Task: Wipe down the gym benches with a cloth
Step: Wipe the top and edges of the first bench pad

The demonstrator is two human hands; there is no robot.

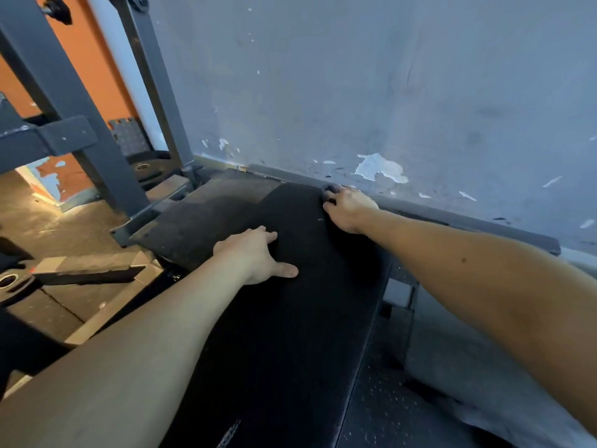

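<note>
- Two bare hands of ours lie on the black padded bench (290,318), its matte top long and flat.
- Our left hand (255,253) presses flat, fingers straight, thumb splayed.
- Our right hand (349,208) curls round a dark, bunched cloth (332,189) at the pad's far corner, beside the peeling blue-grey wall (387,92).

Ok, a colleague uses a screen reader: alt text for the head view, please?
A person's left hand rests flat on a black gym bench while the right hand grips what looks like a dark cloth at its far corner, beside a peeling blue-grey wall.
</note>
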